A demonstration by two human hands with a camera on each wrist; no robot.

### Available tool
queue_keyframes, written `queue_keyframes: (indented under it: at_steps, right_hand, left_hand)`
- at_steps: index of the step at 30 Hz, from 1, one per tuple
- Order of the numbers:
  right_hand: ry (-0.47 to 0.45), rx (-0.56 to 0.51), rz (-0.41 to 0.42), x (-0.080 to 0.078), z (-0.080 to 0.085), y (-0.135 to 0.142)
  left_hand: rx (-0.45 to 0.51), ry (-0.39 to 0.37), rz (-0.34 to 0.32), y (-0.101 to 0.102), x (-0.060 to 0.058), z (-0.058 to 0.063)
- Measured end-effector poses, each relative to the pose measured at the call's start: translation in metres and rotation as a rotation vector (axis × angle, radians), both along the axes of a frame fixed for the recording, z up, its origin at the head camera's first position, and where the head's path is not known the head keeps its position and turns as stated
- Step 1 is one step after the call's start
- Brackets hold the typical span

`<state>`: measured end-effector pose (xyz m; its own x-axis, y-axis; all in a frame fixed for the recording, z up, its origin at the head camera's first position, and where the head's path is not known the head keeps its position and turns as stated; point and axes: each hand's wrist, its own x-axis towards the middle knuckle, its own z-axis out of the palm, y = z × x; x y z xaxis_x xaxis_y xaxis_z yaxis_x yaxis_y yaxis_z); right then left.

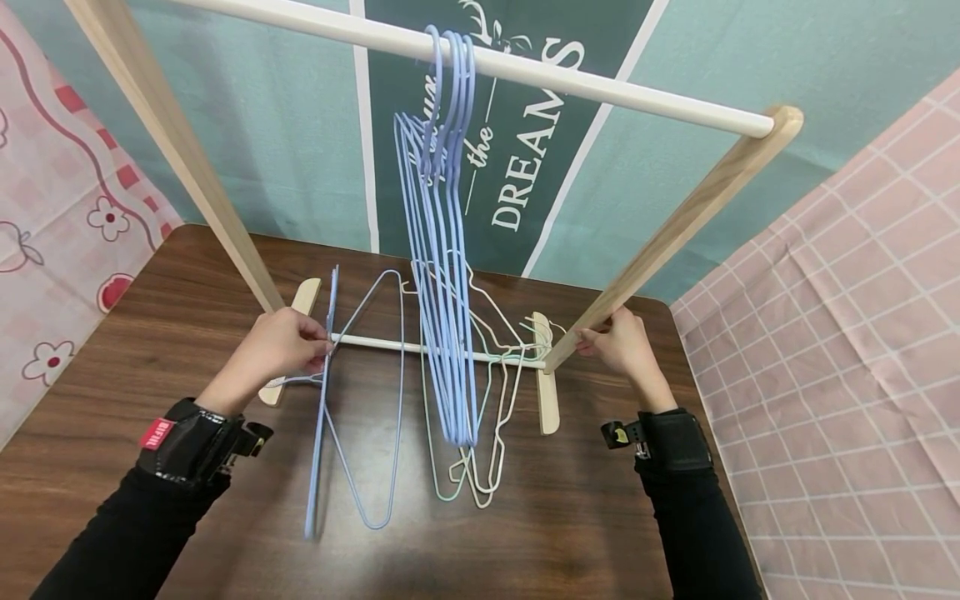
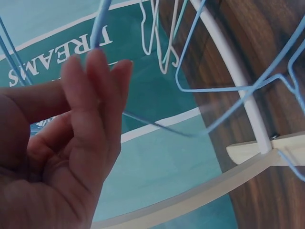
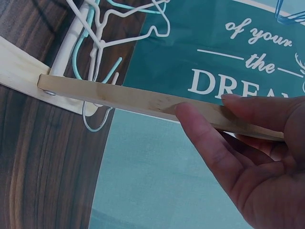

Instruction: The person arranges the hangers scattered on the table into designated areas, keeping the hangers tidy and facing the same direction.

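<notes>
My left hand (image 1: 288, 337) pinches a blue hanger (image 1: 317, 450) that stands edge-on in the head view, its hook pointing left. In the left wrist view the fingertips meet on the hanger's blue wire (image 2: 100, 24). My right hand (image 1: 617, 343) holds the right wooden post (image 1: 675, 229) of a clothes rack low down, thumb and fingers on opposite sides of the post (image 3: 119, 95). Another blue hanger (image 1: 401, 375) lies just right of the held one. Several blue hangers (image 1: 461, 433) hang bunched from the white top rail (image 1: 600, 87).
White and pale green hangers (image 1: 497, 433) lie on the brown table (image 1: 570, 533), partly hidden behind the hanging bunch. A white lower bar (image 1: 375, 342) joins the rack's left foot (image 1: 303, 296) and right foot (image 1: 549, 408). The left post (image 1: 187, 158) rises beside my left hand.
</notes>
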<state>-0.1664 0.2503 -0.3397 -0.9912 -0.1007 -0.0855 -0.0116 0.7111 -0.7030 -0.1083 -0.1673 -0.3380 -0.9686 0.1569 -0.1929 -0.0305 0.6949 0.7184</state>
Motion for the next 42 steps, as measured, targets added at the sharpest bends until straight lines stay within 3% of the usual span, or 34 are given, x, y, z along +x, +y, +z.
queue_keyframes:
  at_steps: [7, 16, 22, 27, 37, 42]
  right_hand:
    - [-0.007, 0.006, -0.003, 0.0, 0.001, 0.0]
    - [-0.003, 0.006, 0.003, 0.0, 0.001, 0.0]
    - [-0.001, 0.005, 0.004, 0.0, 0.0, 0.001]
    - [-0.006, 0.001, 0.0, 0.0, 0.0, 0.001]
    - [0.001, 0.019, 0.003, 0.001, 0.001, 0.0]
    - [-0.012, 0.001, -0.004, 0.001, 0.001, 0.0]
  left_hand:
    - [-0.078, 0.088, -0.046, -0.005, -0.004, 0.01]
    - [-0.057, 0.058, -0.015, -0.007, -0.009, 0.024]
    - [0.018, 0.024, 0.043, -0.006, -0.008, 0.032]
    - [0.062, 0.007, 0.043, -0.004, -0.011, 0.039]
    - [-0.037, 0.091, 0.05, -0.002, -0.019, 0.057]
    - [-0.016, 0.104, 0.054, 0.001, -0.021, 0.07]
